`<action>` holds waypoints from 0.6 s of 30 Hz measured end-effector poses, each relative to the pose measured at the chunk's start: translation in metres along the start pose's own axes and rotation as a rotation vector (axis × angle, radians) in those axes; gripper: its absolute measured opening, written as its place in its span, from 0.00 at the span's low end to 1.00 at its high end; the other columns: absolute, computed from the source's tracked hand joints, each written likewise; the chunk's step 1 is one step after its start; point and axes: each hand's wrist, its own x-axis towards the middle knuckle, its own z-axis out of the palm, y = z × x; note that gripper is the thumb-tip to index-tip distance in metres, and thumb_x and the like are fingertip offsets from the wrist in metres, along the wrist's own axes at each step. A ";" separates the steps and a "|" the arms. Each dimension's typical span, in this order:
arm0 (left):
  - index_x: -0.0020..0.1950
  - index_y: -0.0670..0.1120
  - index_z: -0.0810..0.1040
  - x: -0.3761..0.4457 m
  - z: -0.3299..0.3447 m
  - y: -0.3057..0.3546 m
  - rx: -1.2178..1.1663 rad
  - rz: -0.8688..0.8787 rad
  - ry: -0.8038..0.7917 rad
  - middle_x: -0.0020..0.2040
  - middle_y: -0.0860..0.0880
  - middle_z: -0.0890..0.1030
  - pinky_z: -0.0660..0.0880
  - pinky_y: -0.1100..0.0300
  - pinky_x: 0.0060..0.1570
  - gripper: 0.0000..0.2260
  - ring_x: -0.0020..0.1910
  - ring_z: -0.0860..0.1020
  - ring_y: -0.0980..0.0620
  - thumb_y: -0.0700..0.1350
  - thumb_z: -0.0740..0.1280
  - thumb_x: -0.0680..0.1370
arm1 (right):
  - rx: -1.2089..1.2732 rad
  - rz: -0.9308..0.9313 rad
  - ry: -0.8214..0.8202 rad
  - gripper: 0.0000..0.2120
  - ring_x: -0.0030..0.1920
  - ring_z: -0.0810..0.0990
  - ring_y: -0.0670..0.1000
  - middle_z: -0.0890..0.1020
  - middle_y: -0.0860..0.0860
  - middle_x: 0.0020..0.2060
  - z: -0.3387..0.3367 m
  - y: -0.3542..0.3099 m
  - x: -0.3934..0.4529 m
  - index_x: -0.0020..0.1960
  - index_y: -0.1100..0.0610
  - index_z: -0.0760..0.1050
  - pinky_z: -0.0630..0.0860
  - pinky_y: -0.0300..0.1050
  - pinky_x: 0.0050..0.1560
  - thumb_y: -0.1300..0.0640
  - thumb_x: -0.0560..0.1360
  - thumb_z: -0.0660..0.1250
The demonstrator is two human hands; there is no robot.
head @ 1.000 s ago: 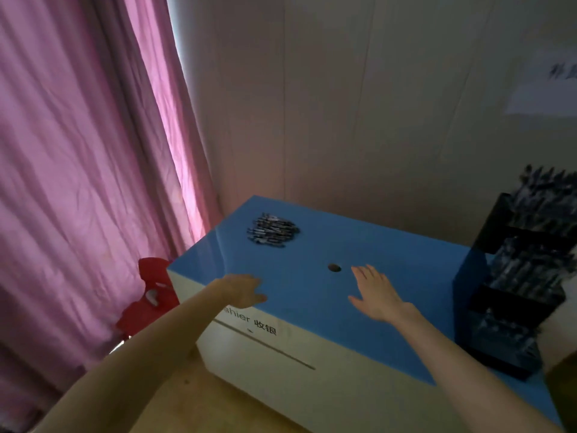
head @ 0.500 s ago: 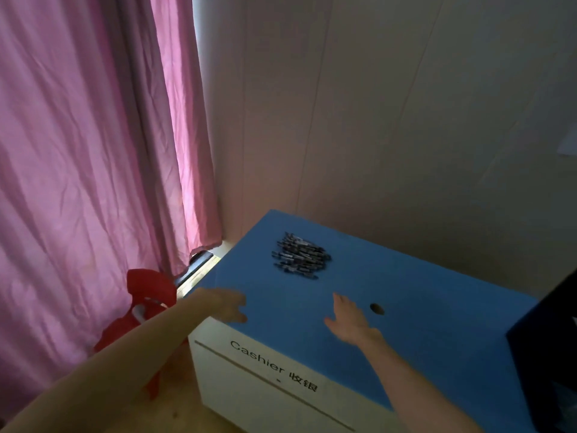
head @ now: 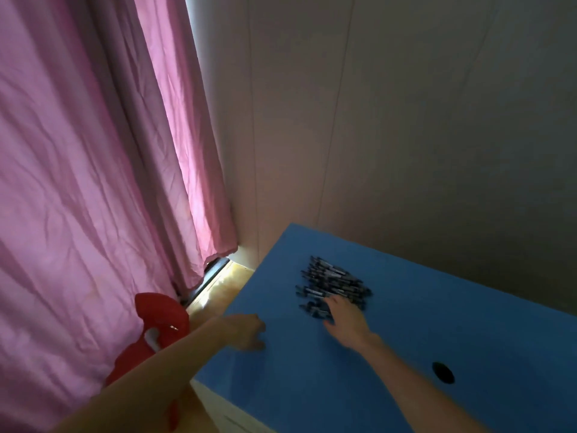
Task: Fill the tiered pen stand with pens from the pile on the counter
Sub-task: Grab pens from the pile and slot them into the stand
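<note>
A pile of dark pens (head: 334, 284) lies on the blue counter top (head: 421, 310) near its far left part. My right hand (head: 345, 317) is stretched out flat, its fingertips touching the near edge of the pile, with nothing gripped. My left hand (head: 246, 331) rests at the counter's left edge, fingers loosely curled and holding nothing. The tiered pen stand is out of view.
A round cable hole (head: 442, 372) sits in the counter to the right of my right arm. A pink curtain (head: 93, 167) hangs at the left, with a red plastic object (head: 162, 317) below it. A pale wall (head: 406, 120) stands behind the counter.
The view has swung left, so the black pen stand has left the frame. My right hand has moved forward from the middle of the counter to the pen pile. My left hand advanced along the edge.
</note>
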 end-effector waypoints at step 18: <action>0.70 0.47 0.74 0.115 -0.031 -0.009 -0.095 0.219 0.227 0.67 0.50 0.73 0.71 0.57 0.54 0.16 0.60 0.77 0.47 0.49 0.61 0.83 | -0.030 0.000 0.109 0.23 0.58 0.74 0.51 0.71 0.51 0.61 0.043 0.016 0.023 0.72 0.55 0.67 0.76 0.46 0.56 0.43 0.83 0.59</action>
